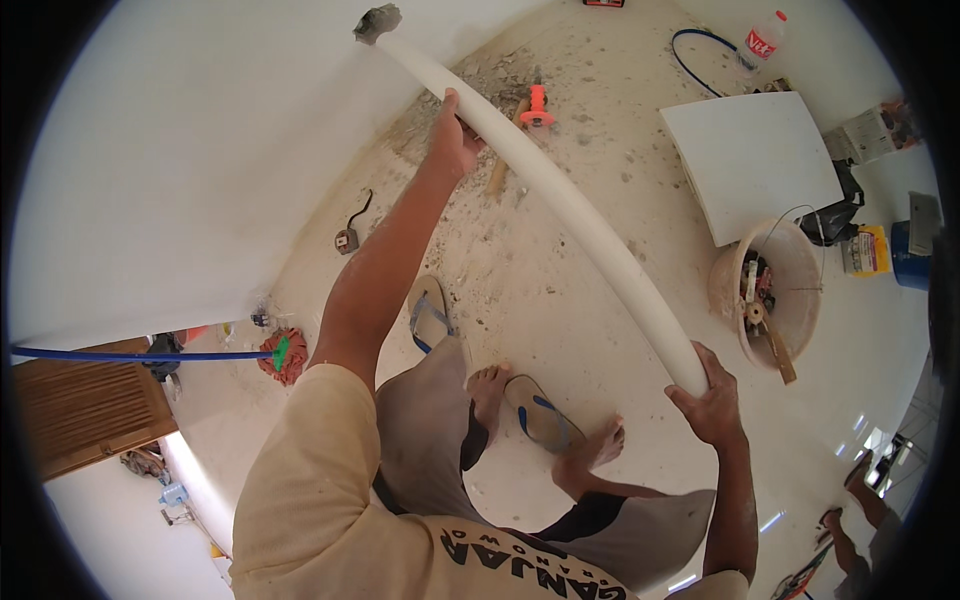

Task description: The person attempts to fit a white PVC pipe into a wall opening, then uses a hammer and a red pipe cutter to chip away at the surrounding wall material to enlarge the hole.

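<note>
A long white plastic pipe (590,232) runs slantwise across the view, its far end at a rough hole (378,22) in the white wall. Whether the pipe's tip sits inside the hole is hard to tell. My left hand (458,138) supports the pipe near that end, thumb on the near side, the other fingers mostly hidden behind it. At the near end, my right hand (712,395) wraps around the pipe. Below the wall, a chisel-like tool with an orange hand guard (537,108) lies among rubble, beside a wooden handle (497,175).
A bucket of tools (800,310) stands at right, near a white panel (750,160) and a plastic bottle (762,42). A tape measure (346,240) lies left of my arm. Sandals (540,412) are by my feet. A mop (285,357) lies left. Another person's legs (850,540) show lower right.
</note>
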Demonstrator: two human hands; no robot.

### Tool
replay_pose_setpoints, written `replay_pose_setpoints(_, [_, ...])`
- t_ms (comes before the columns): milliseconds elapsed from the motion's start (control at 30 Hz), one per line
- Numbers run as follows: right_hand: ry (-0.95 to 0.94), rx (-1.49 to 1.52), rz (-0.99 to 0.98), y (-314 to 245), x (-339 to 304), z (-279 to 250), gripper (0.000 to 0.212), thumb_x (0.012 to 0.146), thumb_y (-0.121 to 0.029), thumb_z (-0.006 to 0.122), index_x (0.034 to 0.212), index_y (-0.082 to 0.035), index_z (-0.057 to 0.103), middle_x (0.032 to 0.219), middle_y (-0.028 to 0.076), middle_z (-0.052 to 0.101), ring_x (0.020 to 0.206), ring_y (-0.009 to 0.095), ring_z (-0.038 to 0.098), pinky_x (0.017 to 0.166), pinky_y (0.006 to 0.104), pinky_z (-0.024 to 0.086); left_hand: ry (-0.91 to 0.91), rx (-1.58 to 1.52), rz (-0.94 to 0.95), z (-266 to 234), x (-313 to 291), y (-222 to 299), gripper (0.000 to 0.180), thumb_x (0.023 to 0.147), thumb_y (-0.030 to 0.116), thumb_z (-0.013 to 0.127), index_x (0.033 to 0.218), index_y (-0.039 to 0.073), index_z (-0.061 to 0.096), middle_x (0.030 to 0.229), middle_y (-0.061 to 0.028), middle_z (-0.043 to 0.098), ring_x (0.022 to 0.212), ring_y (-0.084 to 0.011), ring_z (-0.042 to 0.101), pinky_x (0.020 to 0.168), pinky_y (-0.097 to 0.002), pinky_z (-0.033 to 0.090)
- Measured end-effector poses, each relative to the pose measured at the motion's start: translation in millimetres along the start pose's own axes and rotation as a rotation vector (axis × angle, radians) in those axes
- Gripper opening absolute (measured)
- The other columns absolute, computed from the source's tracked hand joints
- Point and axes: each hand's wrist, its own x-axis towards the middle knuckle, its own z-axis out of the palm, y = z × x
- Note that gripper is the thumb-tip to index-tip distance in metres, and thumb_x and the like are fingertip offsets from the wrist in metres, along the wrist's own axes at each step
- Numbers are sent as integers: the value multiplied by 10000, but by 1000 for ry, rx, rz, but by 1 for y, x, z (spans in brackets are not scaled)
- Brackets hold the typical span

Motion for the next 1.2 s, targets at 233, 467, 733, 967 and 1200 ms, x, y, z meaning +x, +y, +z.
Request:
replay_pose_setpoints(233, [117, 20, -202, 46, 56, 36, 650, 722, -91, 785, 1317, -15, 535, 1151, 200, 665, 1039, 295, 674, 908, 390, 527, -96, 28, 114, -8, 38, 1, 442, 1031, 424, 480, 1229, 29, 500, 1175, -119, 571, 1111, -275, 568, 965, -498, 464])
replay_pose_setpoints(467, [141, 14, -237, 33, 70, 33, 652, 727, -100, 783, 1320, 6, 534, 1155, 197, 669, 1040, 285, 675, 907, 379, 529, -164, 48, 145, -17, 50, 2, 412, 1055, 359, 432, 1259, 4, 475, 1222, -144, 548, 1166, -295, 545, 1002, -494, 451])
replay_pose_setpoints(733, [133, 57, -246, 18, 92, 39, 659, 740, -89, 767, 1348, -18, 524, 1218, 180, 640, 1057, 266, 652, 916, 377, 517, -157, 13, 221, -26, 65, 10, 371, 1047, 360, 449, 1214, 36, 513, 1164, -109, 579, 1081, -270, 573, 946, -483, 459])
replay_pose_setpoints(967, [144, 36, -281, 5, 107, 51, 662, 750, -109, 793, 1340, 32, 527, 1241, 204, 642, 1115, 274, 654, 969, 366, 512, -181, 59, 230, -35, 76, 27, 361, 1056, 340, 437, 1226, 28, 503, 1185, -111, 573, 1103, -269, 570, 937, -473, 481])
replay_pose_setpoints(1200, [122, 181, -186, -6, 113, 52, 624, 749, -88, 760, 1327, 3, 544, 1079, 121, 677, 941, 180, 649, 846, 334, 531, -212, 36, 263, -36, 82, 29, 372, 1062, 332, 426, 1239, 11, 491, 1197, -112, 568, 1132, -259, 562, 949, -456, 483])
